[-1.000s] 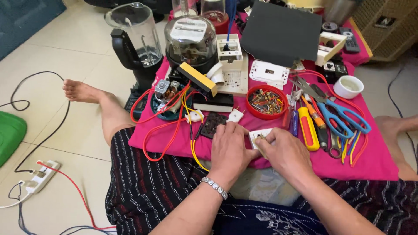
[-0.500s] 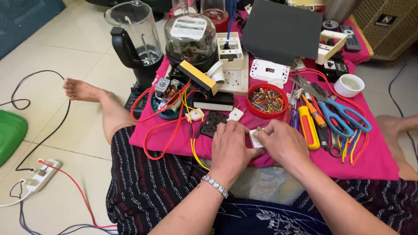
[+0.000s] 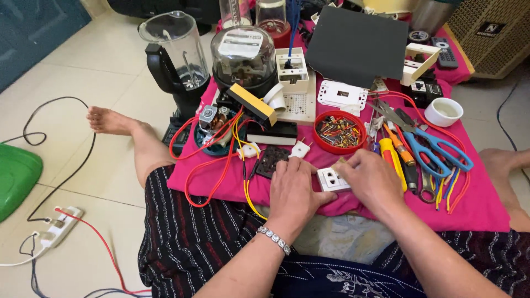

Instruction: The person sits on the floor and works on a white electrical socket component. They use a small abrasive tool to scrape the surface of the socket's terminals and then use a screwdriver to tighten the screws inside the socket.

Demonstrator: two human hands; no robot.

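1. A bare red wire (image 3: 212, 165) and a yellow wire (image 3: 247, 187) loop just left of the left hand (image 3: 295, 187); a sweep of the wrist could likely snag them and drag the small parts
2. The left hand lies flat, fingers (image 3: 287, 168) loosely spread, pressing the pink cloth (image 3: 480, 212) beside the white socket (image 3: 332, 179) and touching its left edge, gripping nothing
3. The socket lies face up between both hands; it may slide on the soft cloth
4. The right hand (image 3: 372, 179) curls its fingers (image 3: 345, 164) over the socket's far right corner, partly closed, holding it
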